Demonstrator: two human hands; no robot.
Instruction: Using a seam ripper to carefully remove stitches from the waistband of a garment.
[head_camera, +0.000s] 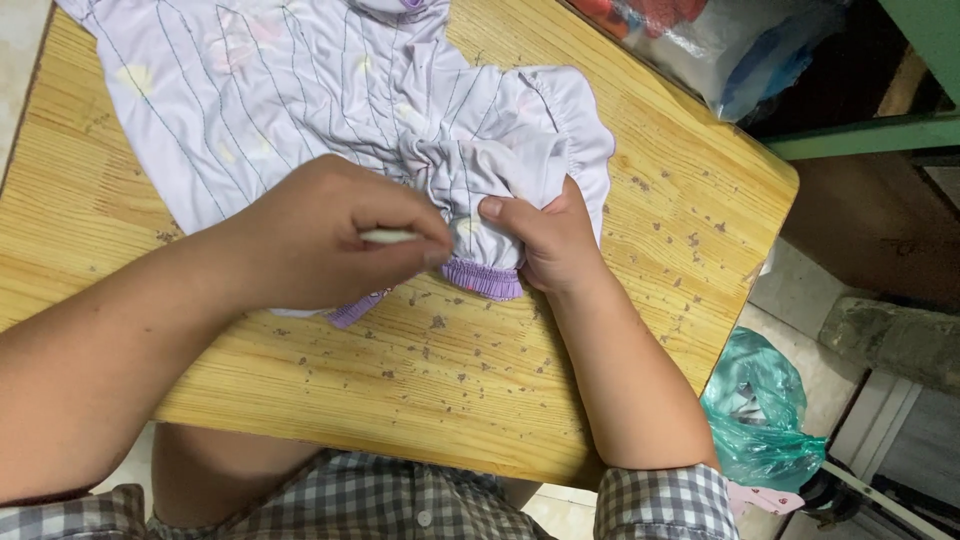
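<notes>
Trimming step: left hand (320, 235) pinches a thin white tool (390, 237); right hand (550, 240), at 3 o'clock, grips the garment (300, 90) cuff (482, 278). Next move needs taut fabric.

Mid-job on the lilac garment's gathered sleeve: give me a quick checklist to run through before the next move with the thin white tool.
1. Sleeve pinned: right hand presses the gathered sleeve to the wooden table, thumb on top. Ok.
2. Tool held: left hand pinches the thin white tool. Ok.
3. Tool tip visible: hidden behind the left fingers. Cannot tell.
4. Right thumb clear of the tip: they sit very close. Cannot tell.
5. Purple elastic cuff exposed: shows below the hands. Ok.
6. Garment flat: body spread out, bunched only at the sleeve. Ok.
</notes>
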